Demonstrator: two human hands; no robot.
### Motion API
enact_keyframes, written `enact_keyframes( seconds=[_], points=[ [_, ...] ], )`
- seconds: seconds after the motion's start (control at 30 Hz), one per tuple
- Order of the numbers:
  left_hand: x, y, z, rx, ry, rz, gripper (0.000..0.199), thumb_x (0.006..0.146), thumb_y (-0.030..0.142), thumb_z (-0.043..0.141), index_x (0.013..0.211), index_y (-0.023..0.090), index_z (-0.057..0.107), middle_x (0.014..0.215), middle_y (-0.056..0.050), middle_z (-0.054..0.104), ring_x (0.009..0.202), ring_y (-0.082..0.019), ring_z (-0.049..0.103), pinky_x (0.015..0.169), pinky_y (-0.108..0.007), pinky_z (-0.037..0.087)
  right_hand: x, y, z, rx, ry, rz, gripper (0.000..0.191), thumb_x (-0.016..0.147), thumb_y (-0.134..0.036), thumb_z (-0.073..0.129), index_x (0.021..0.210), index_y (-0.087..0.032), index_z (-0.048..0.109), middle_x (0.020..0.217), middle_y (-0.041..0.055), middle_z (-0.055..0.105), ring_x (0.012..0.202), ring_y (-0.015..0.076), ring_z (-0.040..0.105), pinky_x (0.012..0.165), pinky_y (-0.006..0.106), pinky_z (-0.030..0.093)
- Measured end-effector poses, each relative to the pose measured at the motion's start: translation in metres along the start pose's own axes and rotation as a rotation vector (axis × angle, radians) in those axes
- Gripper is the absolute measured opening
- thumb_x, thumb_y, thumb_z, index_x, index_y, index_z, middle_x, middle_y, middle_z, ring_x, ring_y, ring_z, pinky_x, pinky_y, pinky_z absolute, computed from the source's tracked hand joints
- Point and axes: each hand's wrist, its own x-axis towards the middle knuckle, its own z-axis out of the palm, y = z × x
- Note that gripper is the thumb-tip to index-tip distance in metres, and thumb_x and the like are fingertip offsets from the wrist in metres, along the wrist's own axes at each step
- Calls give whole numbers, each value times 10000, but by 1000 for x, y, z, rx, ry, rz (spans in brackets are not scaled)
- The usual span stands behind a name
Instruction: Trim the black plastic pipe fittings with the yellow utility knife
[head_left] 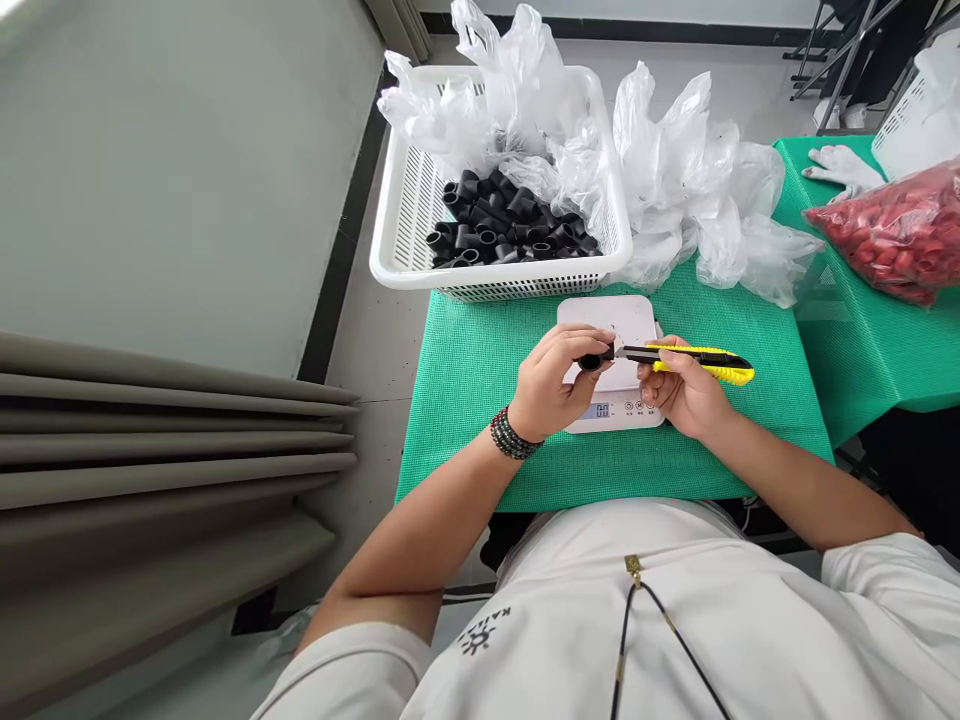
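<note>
My left hand [553, 378], with a beaded bracelet at the wrist, is closed around a black pipe fitting [591, 361] whose round opening faces me. In my right hand [686, 388] is a yellow and black utility knife [712, 363], its blade pointing left. The blade tip meets or nearly meets the right end of the fitting; I cannot tell whether it touches. Below both hands lies a white digital scale [626, 412] with a lit display. Fingers hide part of the fitting and of the knife's handle.
Behind the scale, a white plastic basket [386, 240] holds several black fittings [510, 222] and clear bags. More crumpled plastic bags [697, 190] lie to its right. A bag of red parts [900, 230] and a white glove [844, 168] rest on the neighbouring green-covered table [862, 350].
</note>
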Motion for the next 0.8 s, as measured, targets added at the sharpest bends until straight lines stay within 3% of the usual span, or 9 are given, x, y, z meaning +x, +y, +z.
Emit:
enact_keyframes(
  seconds=[0.23, 0.37, 0.5, 0.6, 0.8],
  points=[
    [-2, -3, 0, 42, 13, -57, 117, 1029, 204, 691, 1136, 214, 646, 1105, -87, 831, 1024, -180, 805, 722, -248, 655, -2, -2, 0, -24, -3, -7, 418, 787, -464, 891, 991, -264, 586, 733, -67, 798, 544, 121, 737, 520, 213, 600],
    [-2, -1, -1, 48, 17, -137, 125, 1041, 250, 663, 1155, 198, 663, 1046, -73, 813, 890, -142, 788, 698, -218, 636, -3, -7, 1, -22, 24, -45, 416, 780, -453, 892, 988, -268, 583, 726, -67, 788, 537, 124, 720, 507, 225, 581],
    [0, 2, -5, 48, -47, -157, 44, 1009, 224, 657, 1039, 199, 678, 817, -4, 758, 637, -100, 684, 608, -204, 568, -2, -12, 2, -41, 54, -89, 396, 776, -435, 881, 993, -276, 590, 701, -74, 757, 536, 131, 697, 506, 243, 567],
    [2, 4, -7, 75, -114, -125, 46, 979, 196, 664, 1014, 202, 693, 763, 8, 741, 634, -105, 694, 619, -210, 567, -2, -14, 2, -58, 62, -105, 387, 778, -430, 868, 999, -279, 589, 699, -74, 743, 525, 133, 676, 504, 256, 558],
    [0, 3, -5, 106, -207, -69, 193, 992, 228, 667, 1182, 200, 685, 789, 16, 757, 664, -112, 722, 659, -214, 581, -2, -15, 2, -71, 44, -111, 361, 788, -442, 849, 977, -277, 589, 674, -74, 726, 515, 135, 660, 503, 262, 548]
  ],
)
